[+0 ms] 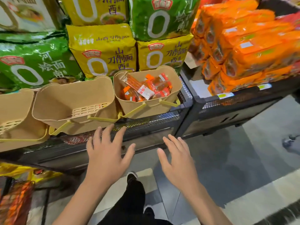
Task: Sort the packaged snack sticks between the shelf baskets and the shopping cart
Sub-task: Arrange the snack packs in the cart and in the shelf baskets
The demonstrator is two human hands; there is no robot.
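Both hands are out in front of the black mesh shelf [151, 120], palms down, holding nothing. The left hand [107, 151] has its fingers spread wide, fingertips just over the shelf's front edge below the middle basket [73, 108], not touching that basket as far as I can see. The right hand [177, 158] is spread too, a bit looser, hovering off the shelf's front corner over the floor.

The snack sticks [146, 88] are all piled in the right-hand basket [146, 108], which sits on the shelf up and back from both hands. Orange-red wrappers mostly, one white-labelled pack on top. So the sticks are well apart from any finger, beyond the left hand's fingertips and up-left of the right hand's.

The middle basket is tipped toward me and looks bare inside. A third basket [16, 120] sits at the shelf's left end. Behind the baskets are big green and yellow noodle bags [103, 51], and on the next shelf over to the right, stacks of orange packs [246, 46].
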